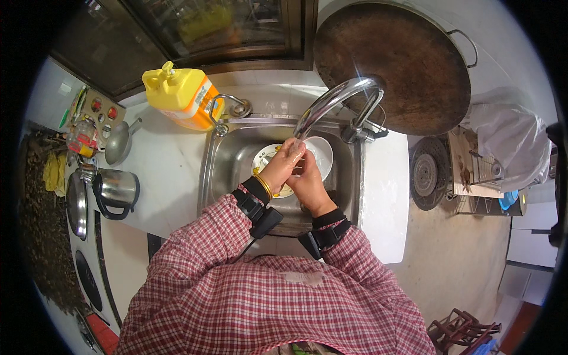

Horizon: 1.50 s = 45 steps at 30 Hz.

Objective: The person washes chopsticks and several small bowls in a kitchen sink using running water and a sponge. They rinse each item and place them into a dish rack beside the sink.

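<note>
Over the stainless-steel sink (230, 146), both hands meet under the spout of a chrome gooseneck faucet (326, 100). Wet and with its fingers pointing up to the right, my left hand (280, 167) lies against my right hand (308, 184). Water appears to run onto the fingers. Whether anything small is between the palms is hidden. Below them in the basin sits a white plate (261, 156) with a yellow pattern, partly covered by my left hand. A white bowl (323, 153) rests beside the plate, behind my right hand.
A yellow detergent jug (177, 95) stands left of a small curved metal tap (222, 98). Further left on the counter (173, 177) are a steel kettle (116, 188) and a ladle (117, 144). A large round griddle pan (399, 57) leans against the wall behind the faucet.
</note>
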Motion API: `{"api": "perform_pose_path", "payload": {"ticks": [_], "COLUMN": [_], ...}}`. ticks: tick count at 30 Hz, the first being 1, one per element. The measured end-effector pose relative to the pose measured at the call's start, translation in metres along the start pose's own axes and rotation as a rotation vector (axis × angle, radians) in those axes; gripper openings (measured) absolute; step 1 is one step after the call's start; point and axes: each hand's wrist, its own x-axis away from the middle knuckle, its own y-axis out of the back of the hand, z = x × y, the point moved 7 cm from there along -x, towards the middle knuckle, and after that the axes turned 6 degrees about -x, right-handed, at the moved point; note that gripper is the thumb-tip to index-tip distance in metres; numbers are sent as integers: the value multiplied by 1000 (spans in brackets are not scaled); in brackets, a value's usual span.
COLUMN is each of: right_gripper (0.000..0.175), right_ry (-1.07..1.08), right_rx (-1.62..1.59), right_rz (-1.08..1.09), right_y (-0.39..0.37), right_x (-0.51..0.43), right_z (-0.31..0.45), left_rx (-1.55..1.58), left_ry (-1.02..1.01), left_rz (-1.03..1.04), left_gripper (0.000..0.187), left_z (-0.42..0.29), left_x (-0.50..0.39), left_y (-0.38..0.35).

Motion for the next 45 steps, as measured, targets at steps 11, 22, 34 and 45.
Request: {"api": "perform_pose_path", "payload": {"ticks": [11,22,34,45], "right_gripper": [31,41,17,13], "right_ry": [-21,-75,166,221], "right_rx": [5,101,164,863], "right_rz": [33,141,96,206], "right_y": [-1,-5,-6,-17], "right_x": [0,1,-2,5], "right_z": [4,-2,14,-11], "left_rx": [131,210,99,-349], "left_ry": [4,-16,-71,-320], "left_rz": [-1,-30,-156,-453], "left_gripper": [42,36,46,52], "left_z": [-4,-8,-6,3], "left_x": [9,13,10,2], "left_y": [-2,-4,11,40]}}
